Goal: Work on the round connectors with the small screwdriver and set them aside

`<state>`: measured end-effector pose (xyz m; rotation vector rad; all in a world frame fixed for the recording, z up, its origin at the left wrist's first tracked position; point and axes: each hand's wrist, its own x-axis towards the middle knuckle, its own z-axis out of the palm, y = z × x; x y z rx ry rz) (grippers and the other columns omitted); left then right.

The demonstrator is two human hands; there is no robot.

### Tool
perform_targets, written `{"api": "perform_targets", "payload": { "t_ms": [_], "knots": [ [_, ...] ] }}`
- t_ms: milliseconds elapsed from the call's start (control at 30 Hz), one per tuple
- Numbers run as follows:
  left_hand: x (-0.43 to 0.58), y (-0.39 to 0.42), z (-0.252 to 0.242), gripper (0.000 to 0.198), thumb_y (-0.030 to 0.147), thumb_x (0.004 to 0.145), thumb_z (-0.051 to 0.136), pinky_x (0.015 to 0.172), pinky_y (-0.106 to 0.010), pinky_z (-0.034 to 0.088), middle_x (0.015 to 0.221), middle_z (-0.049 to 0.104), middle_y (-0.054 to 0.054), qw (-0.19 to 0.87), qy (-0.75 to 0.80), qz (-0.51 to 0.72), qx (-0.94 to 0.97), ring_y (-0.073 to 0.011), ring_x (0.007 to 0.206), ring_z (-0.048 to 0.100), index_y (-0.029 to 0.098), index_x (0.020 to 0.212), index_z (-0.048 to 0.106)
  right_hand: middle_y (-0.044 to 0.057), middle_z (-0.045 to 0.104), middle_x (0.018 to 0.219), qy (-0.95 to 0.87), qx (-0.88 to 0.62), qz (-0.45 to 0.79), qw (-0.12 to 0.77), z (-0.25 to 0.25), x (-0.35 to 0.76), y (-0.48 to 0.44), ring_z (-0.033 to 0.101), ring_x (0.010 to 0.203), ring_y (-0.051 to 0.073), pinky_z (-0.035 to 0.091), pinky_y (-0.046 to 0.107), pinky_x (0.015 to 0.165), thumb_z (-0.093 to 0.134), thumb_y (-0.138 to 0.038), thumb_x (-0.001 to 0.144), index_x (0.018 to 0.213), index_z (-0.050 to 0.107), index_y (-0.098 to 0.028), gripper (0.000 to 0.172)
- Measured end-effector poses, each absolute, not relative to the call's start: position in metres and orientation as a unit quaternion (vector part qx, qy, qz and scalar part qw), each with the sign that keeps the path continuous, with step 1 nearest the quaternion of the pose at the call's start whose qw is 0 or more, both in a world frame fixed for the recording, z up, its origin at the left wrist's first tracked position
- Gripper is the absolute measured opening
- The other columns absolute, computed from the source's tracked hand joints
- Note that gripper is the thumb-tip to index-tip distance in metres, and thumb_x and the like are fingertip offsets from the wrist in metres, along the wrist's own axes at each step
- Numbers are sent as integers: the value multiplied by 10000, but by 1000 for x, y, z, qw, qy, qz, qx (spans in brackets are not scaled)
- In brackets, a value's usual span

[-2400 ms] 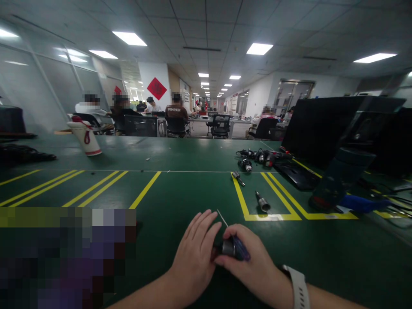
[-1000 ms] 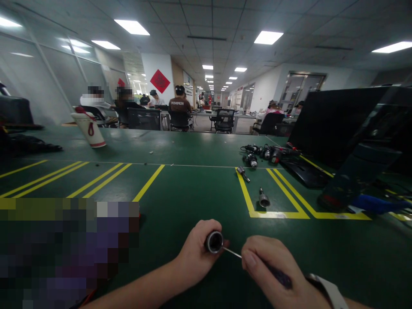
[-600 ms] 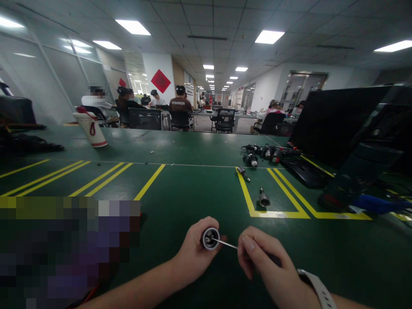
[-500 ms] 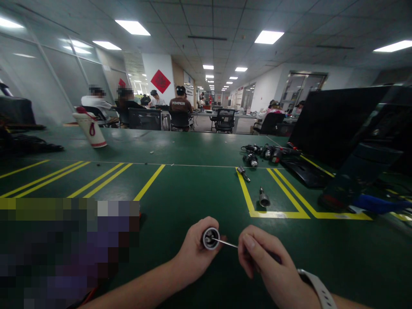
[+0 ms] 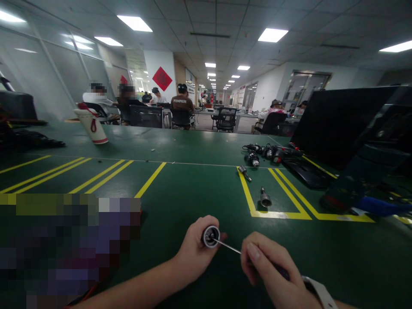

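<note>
My left hand [image 5: 193,251] is closed around a short hollow metal cylinder [image 5: 211,231] with its round open end turned up toward me. In my right hand [image 5: 268,264] is a screwdriver [image 5: 229,246] with a thin metal shaft and a dark handle mostly covered by my fingers. The shaft reaches into the cylinder's mouth; I cannot tell what its tip touches inside. Beyond my hands, a cup-shaped metal part with a stem [image 5: 265,198] stands inside a yellow-taped area, and a similar stemmed metal part [image 5: 245,173] lies across the tape's left line.
Several dark tools with cables [image 5: 254,159] lie farther back on the green table [image 5: 193,184]. A black monitor [image 5: 334,124] and a dark bottle [image 5: 360,180] stand at right. At left are a white cup [image 5: 92,126] and a blurred-out block [image 5: 71,253]. People sit at desks beyond.
My right hand has drawn slightly right and down, away from the cylinder, with more of the screwdriver shaft showing. My left hand holds the cylinder nearly still. The camera view has shifted slightly.
</note>
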<state>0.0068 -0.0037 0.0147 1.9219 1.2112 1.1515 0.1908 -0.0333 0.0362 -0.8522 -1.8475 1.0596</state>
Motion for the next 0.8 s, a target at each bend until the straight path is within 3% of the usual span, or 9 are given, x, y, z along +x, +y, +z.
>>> {"api": "perform_targets", "payload": {
  "t_ms": [133,433,800],
  "knots": [
    [6,-4,16,157,207,751,591,540,-229,386,633,469,41,316,439,430,723,-122,575,453,206,664,460,-16,514,560,-737,-336,422,408,35,191,-33,477,523,124,357,257,528,326,-424,972,680,526,-200,419],
    [6,-5,9,115,197,773,564,610,-268,389,668,542,19,230,467,395,757,-153,653,506,209,682,495,-30,460,516,-731,-354,417,407,37,191,-36,442,476,118,335,253,490,337,-426,966,640,500,-201,428],
    [6,-4,13,169,199,768,586,559,-239,380,651,471,41,308,447,426,724,-123,590,452,207,673,447,-27,486,540,-719,-343,434,422,32,192,-35,439,510,121,317,261,526,339,-433,968,666,506,-204,415]
  ]
}}
